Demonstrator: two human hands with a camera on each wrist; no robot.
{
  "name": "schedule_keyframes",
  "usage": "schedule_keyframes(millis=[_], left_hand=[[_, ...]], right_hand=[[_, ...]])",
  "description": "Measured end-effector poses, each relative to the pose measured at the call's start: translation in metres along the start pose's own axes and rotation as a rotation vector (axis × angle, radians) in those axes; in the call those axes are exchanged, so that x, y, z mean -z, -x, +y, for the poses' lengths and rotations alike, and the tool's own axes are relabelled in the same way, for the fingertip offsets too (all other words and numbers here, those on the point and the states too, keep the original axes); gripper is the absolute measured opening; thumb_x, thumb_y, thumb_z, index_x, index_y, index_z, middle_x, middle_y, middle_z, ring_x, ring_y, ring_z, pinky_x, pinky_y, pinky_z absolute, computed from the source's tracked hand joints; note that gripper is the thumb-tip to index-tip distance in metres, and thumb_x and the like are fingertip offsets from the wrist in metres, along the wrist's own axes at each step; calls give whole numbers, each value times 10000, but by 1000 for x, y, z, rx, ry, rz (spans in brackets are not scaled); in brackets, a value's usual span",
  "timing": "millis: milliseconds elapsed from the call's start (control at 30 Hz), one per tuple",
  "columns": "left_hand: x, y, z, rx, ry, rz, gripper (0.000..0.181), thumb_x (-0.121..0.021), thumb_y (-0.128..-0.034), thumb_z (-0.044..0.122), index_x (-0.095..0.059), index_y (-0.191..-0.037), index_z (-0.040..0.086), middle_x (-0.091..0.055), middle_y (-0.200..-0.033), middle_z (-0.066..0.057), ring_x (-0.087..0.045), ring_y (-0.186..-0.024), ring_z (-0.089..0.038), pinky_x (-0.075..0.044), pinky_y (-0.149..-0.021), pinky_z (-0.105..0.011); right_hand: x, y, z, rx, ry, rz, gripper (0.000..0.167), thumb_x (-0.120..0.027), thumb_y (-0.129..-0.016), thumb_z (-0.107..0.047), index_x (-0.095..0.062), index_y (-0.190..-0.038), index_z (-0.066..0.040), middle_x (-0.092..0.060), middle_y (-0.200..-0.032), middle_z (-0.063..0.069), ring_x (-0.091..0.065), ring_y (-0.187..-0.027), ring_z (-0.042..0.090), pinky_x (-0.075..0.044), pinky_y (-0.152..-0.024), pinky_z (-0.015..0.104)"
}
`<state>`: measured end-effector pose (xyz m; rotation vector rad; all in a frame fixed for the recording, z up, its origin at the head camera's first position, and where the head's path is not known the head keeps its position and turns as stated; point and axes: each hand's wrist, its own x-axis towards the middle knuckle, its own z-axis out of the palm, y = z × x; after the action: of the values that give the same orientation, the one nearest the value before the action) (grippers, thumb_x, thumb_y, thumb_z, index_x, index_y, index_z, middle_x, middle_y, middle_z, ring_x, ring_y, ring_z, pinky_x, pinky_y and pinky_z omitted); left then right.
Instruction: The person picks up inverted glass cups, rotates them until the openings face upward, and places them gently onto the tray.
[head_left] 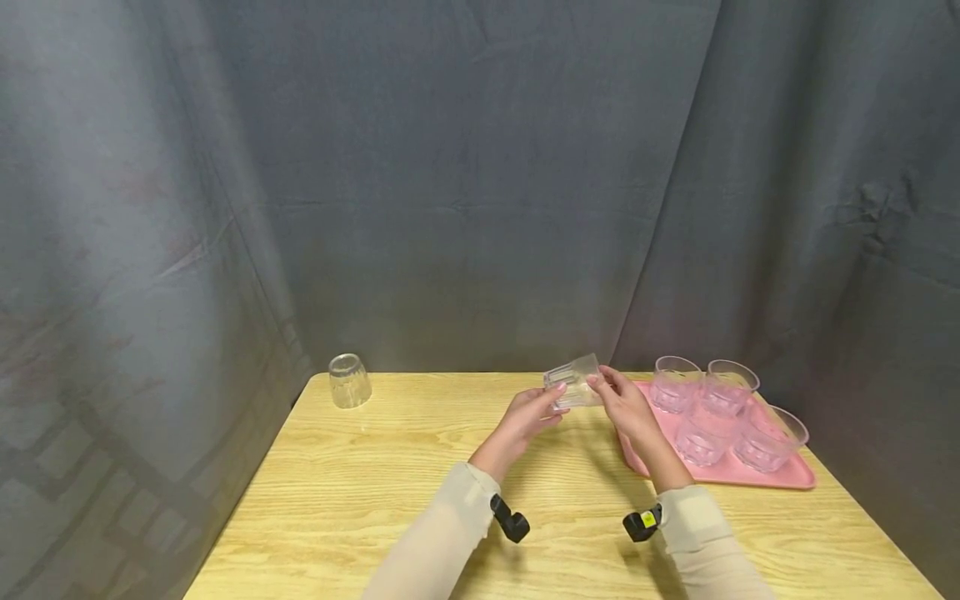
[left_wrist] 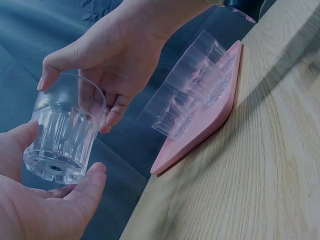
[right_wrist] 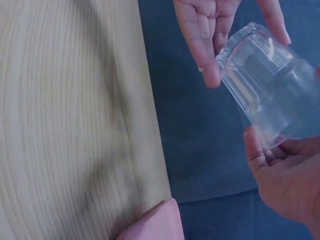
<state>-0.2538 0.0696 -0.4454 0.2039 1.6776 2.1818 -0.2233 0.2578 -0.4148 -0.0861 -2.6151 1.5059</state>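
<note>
A clear fluted drinking glass is held tilted above the table, its rim toward the right. My left hand holds the base end between thumb and fingers, as the left wrist view also shows of the glass. At the rim end, my right hand pinches the wall with its thumb and fingers. The right wrist view has the left hand at the thick base and the right hand at the rim.
To the right, several clear glasses stand upright on a pink tray. Another glass stands upside down near the far left corner of the wooden table. Grey curtains close off the back and sides.
</note>
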Motion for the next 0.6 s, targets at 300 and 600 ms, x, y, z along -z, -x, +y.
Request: schedule_keyframes(millis=[300,600], left_hand=[[-9,-4,-4,-2,-11,9,591,-714,-947,388,-580,-1286,-77,-685,-1182,-145,-677,-1140,-312,-513,-1031,-437],[-15,-6,-5,-3,-16,14,564,-697,-961,384,-587,-1274,-72,-691,-1182,-146,-688,-1118,-285,-508,-1038,-438]], right_hand=[[9,0,0,2,25,10,790,-492,-1028,-538,-312,-1554,23,-469,-1452,311,-462,-1337,451,-363,-1120,585],[13,0,1,18,10,13,735,-504,-1046,-452,-315,-1540,57,-514,-1390,322,-524,-1271,439,-415,-1090,545]])
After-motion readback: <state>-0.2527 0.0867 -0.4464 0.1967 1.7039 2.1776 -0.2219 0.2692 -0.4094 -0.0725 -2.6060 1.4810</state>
